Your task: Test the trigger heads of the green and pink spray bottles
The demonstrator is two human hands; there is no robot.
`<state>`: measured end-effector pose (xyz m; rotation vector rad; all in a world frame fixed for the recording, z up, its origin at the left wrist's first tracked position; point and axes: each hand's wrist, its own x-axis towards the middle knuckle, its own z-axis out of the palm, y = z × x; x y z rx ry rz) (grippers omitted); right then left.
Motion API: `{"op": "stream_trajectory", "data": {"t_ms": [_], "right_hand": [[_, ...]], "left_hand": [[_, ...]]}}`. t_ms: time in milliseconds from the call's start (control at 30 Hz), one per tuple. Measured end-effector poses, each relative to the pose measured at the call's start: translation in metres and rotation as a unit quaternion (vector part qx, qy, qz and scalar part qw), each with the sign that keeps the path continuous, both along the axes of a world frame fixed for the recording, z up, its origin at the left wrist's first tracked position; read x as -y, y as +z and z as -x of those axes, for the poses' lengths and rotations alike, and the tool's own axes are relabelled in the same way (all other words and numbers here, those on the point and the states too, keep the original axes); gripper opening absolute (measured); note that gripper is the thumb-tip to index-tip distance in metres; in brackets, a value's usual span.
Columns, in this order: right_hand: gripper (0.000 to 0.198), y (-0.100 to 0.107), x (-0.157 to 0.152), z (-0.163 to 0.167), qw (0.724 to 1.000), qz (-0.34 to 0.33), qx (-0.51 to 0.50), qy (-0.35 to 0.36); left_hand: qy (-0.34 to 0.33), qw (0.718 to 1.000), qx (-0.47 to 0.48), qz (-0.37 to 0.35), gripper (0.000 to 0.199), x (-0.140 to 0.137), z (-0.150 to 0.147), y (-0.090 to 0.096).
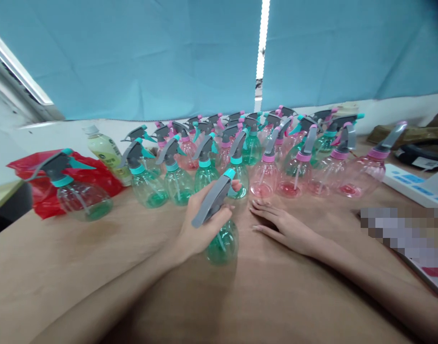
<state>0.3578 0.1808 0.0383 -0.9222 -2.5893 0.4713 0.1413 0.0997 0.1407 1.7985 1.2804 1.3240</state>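
Note:
My left hand point(204, 217) is wrapped round the grey trigger head of a green spray bottle point(223, 244), at the middle of the table. The bottle's teal nozzle points away from me, and the fingers hide its neck. To the right, my right hand point(276, 222) rests flat on the tabletop with fingers stretched out, holding nothing. Just beyond its fingertips stands a pink spray bottle point(264, 177). Behind my left hand is a row of green spray bottles point(179, 186) with teal collars. More pink spray bottles point(362, 177) continue the row rightward.
A separate green spray bottle point(84, 200) stands at left before a red plastic bag point(43, 196). Behind is a drink bottle point(106, 153) with a white cap. At right lie a white power strip point(416, 186) and a partly pixelated flat object point(412, 243). A blue curtain point(161, 57) hangs behind.

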Motion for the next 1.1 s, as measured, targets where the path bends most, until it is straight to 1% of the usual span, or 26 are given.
{"op": "stream_trajectory", "data": {"t_ms": [167, 500, 900, 1100], "right_hand": [[0.061, -0.0023, -0.0017, -0.0006, 1.000, 0.001, 0.000, 0.008], [0.059, -0.0034, -0.0018, -0.0012, 1.000, 0.003, -0.011, 0.008], [0.058, -0.0044, -0.0024, -0.0018, 0.999, 0.004, -0.029, 0.013], [0.059, -0.0013, -0.0012, -0.0008, 1.000, 0.008, -0.013, 0.010]], "left_hand": [[-0.009, 1.000, 0.007, 0.000, 0.042, -0.0007, 0.0002, -0.0025], [-0.018, 0.999, 0.032, 0.000, 0.041, -0.0017, -0.0013, -0.0001], [-0.004, 1.000, -0.014, 0.004, 0.038, 0.0007, -0.0007, 0.0007], [0.017, 0.999, -0.033, 0.001, 0.038, 0.0025, -0.0009, 0.0033]]}}
